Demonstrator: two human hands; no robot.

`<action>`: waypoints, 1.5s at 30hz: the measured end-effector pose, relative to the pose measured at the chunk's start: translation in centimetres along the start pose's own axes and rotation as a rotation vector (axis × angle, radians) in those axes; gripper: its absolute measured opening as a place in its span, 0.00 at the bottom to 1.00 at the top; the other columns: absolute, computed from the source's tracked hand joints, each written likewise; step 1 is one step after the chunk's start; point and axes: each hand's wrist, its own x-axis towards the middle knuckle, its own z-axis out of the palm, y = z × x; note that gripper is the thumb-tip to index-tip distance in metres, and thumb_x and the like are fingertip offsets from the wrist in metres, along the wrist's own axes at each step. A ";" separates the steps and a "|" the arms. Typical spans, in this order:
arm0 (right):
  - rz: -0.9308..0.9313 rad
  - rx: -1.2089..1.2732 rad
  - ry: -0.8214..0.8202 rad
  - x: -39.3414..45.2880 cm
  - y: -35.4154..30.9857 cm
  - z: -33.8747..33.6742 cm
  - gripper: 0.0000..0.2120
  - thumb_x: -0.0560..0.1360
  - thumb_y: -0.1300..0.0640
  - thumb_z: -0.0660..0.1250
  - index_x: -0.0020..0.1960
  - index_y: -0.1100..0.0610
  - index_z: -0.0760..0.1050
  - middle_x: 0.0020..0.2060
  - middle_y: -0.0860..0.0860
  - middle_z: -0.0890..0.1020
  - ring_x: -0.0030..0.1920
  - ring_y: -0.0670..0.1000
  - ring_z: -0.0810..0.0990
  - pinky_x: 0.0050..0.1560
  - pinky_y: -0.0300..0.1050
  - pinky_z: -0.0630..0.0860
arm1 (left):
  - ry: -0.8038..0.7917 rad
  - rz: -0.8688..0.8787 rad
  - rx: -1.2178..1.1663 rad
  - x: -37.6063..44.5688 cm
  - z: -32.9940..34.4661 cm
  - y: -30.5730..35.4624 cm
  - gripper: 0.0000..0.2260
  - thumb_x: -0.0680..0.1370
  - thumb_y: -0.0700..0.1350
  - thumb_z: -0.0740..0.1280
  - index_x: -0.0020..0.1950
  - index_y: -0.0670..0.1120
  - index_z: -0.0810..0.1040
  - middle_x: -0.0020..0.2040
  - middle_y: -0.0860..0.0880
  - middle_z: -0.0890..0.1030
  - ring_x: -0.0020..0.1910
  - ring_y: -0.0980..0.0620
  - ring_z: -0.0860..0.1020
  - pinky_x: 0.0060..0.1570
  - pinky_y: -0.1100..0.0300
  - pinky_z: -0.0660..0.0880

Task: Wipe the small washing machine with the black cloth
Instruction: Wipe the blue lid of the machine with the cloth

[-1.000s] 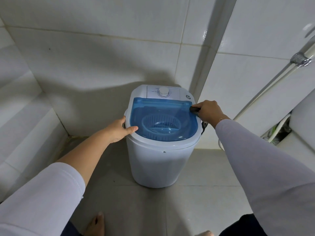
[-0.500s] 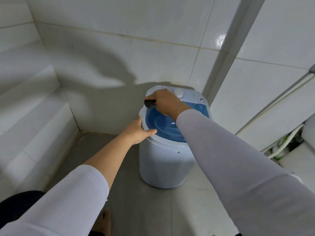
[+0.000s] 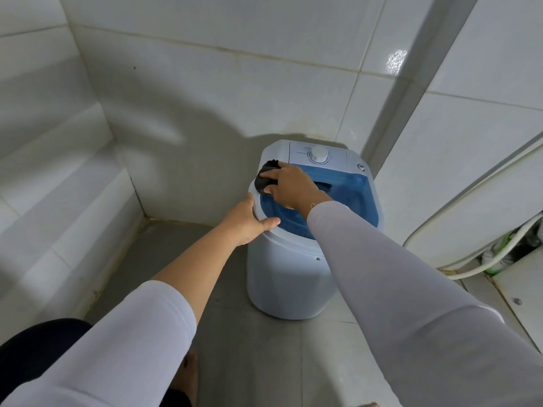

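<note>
The right hand [image 3: 289,186] has its fingers curled over the bunched black cloth [image 3: 266,177], pressing it on the white rim at the far-left corner of the small washing machine [image 3: 289,277], while the left hand [image 3: 249,220] braces the near-left rim with its thumb laid across the top and its other fingers hidden down the side. I judge the wipe to be in mid-course on the top, with the outer wall probably still to do. The machine stands upright on the grey floor [image 3: 244,342] in the tiled corner, its long axis vertical, its blue lid [image 3: 349,198] facing up and its white dial [image 3: 318,155] toward the back wall.
</note>
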 end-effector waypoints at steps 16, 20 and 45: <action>0.127 -0.090 0.105 -1.9 4.1 -0.4 0.20 0.77 0.61 0.63 0.68 0.53 0.72 0.66 0.55 0.73 0.64 0.58 0.73 0.61 0.51 0.74 | -0.021 -0.004 -0.020 -0.4 -0.1 0.2 0.41 0.75 0.56 0.67 0.79 0.46 0.47 0.77 0.47 0.60 0.75 0.45 0.62 0.71 0.51 0.63; 0.166 -0.074 0.129 -2.8 5.7 -1.0 0.20 0.76 0.63 0.64 0.66 0.52 0.73 0.64 0.56 0.76 0.61 0.59 0.75 0.58 0.51 0.75 | -0.014 -0.005 -0.004 -0.5 -0.1 0.3 0.40 0.75 0.56 0.67 0.79 0.47 0.48 0.77 0.48 0.60 0.75 0.45 0.63 0.71 0.50 0.64; 0.291 0.011 0.270 -6.7 10.0 -6.1 0.19 0.75 0.65 0.61 0.64 0.53 0.74 0.58 0.61 0.79 0.57 0.62 0.77 0.54 0.47 0.73 | 0.004 -0.061 -0.039 -0.4 0.2 0.9 0.35 0.75 0.53 0.68 0.77 0.46 0.55 0.76 0.47 0.64 0.73 0.45 0.65 0.70 0.49 0.65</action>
